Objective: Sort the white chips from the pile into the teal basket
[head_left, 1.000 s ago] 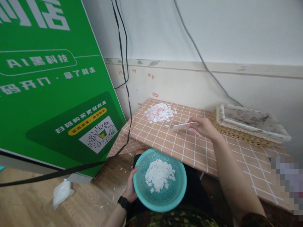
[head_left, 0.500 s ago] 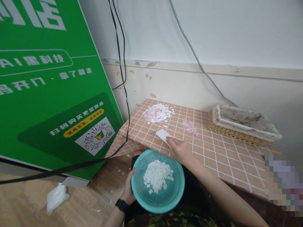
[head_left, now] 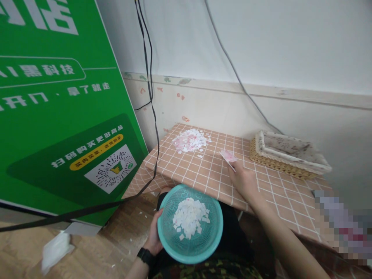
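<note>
My left hand [head_left: 154, 232] grips the left rim of a teal plastic colander [head_left: 213, 240], held over my lap. A heap of small white paper pieces [head_left: 190, 217] lies inside it. Over the table, my right hand [head_left: 243, 176] is closed on a thin white card [head_left: 228, 161], which is tilted on edge. The card touches or nearly touches a small patch of pinkish scraps [head_left: 229, 155] just beyond it. Farther left on the table lies a larger pile of white and pink pieces [head_left: 190, 140].
A checked brown cloth covers the table [head_left: 203, 174]. On its right stands a wicker basket [head_left: 276, 161] with a fabric lining. A large green panel [head_left: 72, 116] rises at left, with a black strap [head_left: 155, 155] hanging before it. A white bag [head_left: 56, 250] lies on the floor.
My right hand has moved right with the card, from the table's front edge to the small pinkish patch, turning the card on edge. My left hand still holds the colander.
</note>
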`<state>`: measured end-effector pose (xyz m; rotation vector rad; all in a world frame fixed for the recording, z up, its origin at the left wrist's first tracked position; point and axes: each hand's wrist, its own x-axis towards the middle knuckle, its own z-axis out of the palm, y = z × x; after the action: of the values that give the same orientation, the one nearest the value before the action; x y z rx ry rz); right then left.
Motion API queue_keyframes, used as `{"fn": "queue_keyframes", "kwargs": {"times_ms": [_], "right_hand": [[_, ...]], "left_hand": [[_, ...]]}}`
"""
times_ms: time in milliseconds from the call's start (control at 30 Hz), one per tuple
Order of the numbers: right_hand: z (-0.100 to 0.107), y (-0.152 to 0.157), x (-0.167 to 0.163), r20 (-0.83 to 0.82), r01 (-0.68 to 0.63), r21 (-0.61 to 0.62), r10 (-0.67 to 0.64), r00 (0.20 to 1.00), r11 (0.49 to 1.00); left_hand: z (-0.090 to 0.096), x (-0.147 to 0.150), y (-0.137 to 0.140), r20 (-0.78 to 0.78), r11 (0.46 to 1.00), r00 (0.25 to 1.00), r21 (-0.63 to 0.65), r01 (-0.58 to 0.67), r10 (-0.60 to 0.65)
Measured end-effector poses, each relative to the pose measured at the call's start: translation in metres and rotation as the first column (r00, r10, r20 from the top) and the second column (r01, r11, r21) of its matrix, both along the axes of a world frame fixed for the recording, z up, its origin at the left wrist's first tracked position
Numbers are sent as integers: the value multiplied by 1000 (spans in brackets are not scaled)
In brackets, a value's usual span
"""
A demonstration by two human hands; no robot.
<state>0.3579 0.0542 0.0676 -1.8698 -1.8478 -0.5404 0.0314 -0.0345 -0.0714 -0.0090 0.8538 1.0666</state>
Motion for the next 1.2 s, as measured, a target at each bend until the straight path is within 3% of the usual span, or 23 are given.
{"fn": "queue_keyframes", "kwargs": {"times_ms": [133,233,467,633,767,967,1200], "right_hand": [[20,0,6,-283,66,116,-31,959,991],[33,8,5,-402,65,123,-10,916,990],[30,57,-17,-384,-90,32,95,918,995],[26,82,-31,-367,-222,-23,199,909,975],[23,81,-28,-396,-339,-46,294,870,940],[20,70,-24,-493,-332,56,316,811,941],[25,63,-28,-529,-472,35,417,739,881]], "left_hand": [[-2,0,0,-7,1000,1000,12,-8,9],[0,0,1,-1,1000,1000,4,-7,7],[5,2,0,29,999,999,41,20,-21],[4,2,1,20,1000,1000,1,-15,15],[2,0,1,12,1000,1000,14,-2,2],[1,0,0,-20,1000,1000,10,4,-4],[6,0,1,-19,1000,1000,11,15,-15]]}}
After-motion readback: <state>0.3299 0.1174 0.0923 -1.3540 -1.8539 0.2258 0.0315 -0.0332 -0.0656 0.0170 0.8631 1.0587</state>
